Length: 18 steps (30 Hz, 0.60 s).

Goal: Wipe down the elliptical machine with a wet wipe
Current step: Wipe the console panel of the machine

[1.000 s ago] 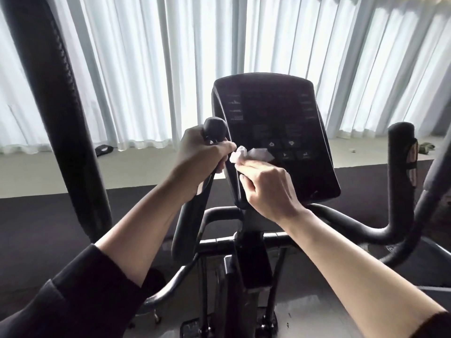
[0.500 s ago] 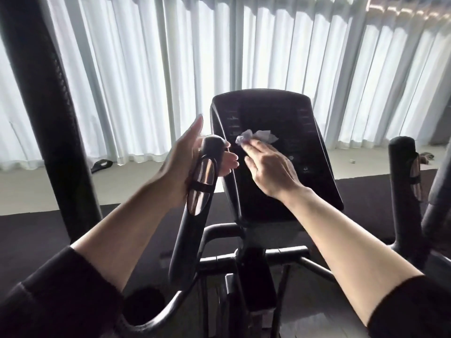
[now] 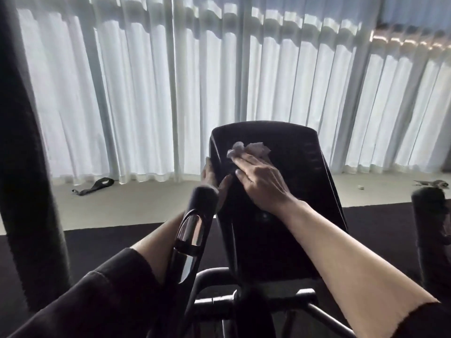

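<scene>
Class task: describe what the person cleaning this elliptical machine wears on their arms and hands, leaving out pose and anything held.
Both arms have dark, black-looking long sleeves pushed up, leaving the forearms bare. The left sleeve bunches near the elbow; the right sleeve shows only at the frame's corner. The left hand and right hand are bare: no gloves, rings or watch visible.

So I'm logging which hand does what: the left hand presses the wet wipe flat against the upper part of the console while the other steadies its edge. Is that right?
Not quite. In the head view the right hand presses the wet wipe against the upper console; the left hand steadies the console's left edge.
</scene>
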Each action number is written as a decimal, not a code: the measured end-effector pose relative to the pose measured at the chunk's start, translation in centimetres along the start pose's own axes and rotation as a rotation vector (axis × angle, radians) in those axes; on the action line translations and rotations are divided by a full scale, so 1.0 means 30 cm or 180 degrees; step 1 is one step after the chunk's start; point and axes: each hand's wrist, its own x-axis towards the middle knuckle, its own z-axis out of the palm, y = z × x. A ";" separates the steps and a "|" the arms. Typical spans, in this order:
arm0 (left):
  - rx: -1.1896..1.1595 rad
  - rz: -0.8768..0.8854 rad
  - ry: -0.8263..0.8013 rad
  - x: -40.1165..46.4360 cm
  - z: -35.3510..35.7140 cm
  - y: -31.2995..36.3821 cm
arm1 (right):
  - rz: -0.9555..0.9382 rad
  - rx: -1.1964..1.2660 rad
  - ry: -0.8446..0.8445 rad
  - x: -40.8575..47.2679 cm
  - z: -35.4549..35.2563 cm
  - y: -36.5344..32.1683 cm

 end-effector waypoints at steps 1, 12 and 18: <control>0.0007 -0.0041 -0.0056 -0.005 -0.004 0.012 | -0.0242 0.0067 -0.0126 0.001 0.010 -0.011; -0.0204 0.0114 0.0196 0.028 0.007 -0.045 | -0.0275 0.0035 -0.0176 0.087 -0.021 -0.015; -0.0257 0.0218 0.0330 0.050 0.025 -0.087 | 0.0719 -0.0500 0.0263 0.121 -0.067 0.099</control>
